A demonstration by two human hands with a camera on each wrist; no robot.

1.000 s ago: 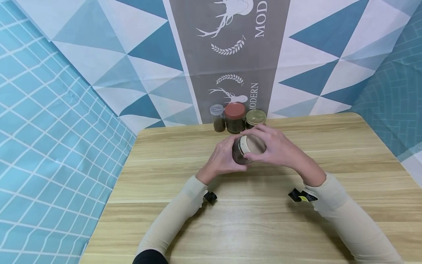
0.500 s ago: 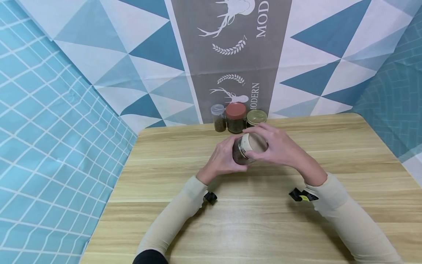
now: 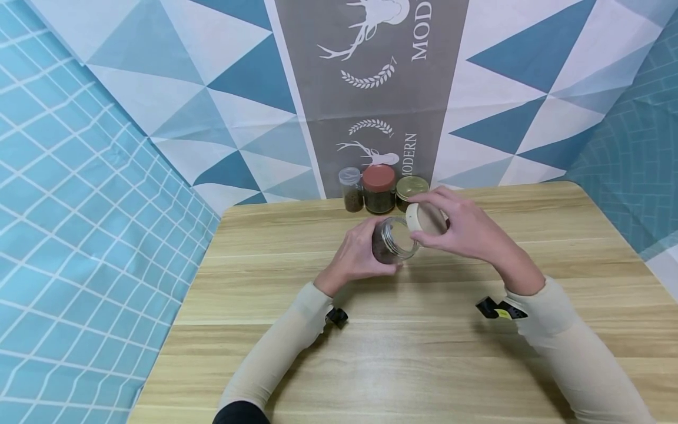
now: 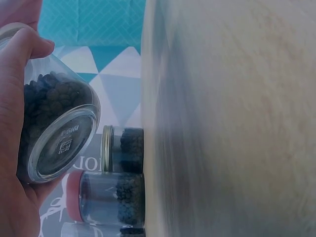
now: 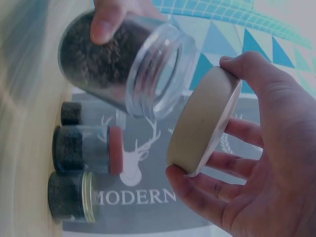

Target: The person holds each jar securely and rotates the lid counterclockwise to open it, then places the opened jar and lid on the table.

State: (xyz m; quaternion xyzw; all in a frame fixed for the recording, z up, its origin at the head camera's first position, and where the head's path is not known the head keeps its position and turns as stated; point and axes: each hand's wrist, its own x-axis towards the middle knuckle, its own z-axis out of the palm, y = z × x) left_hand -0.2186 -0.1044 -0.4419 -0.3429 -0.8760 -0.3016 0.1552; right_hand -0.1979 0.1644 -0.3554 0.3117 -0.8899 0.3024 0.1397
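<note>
Gripping the glass jar [image 5: 111, 74] above the tabletop [image 3: 402, 359], the left hand [image 3: 361, 252] is curling its fingers round the body; in the head view, the mouth is pointing between two and three o'clock. Just beside it, at two o'clock, the right hand [image 3: 471, 229] is pinching the pale lid [image 5: 203, 121] by its edge. The dark pellets [image 4: 57, 96] are probably adding some weight. Glass is presumably staying rigid, smooth and breakable, the body offering the surest hold; the lid is looking light and stiff. Beyond, the wood-grain surface is carrying a clear-capped jar [image 3: 352, 197] at eleven o'clock, a red-capped jar [image 3: 379, 197] at twelve and a gold-capped jar [image 3: 412, 187] at one. Patterned sheeting [image 3: 254, 88] is covering the walls.
</note>
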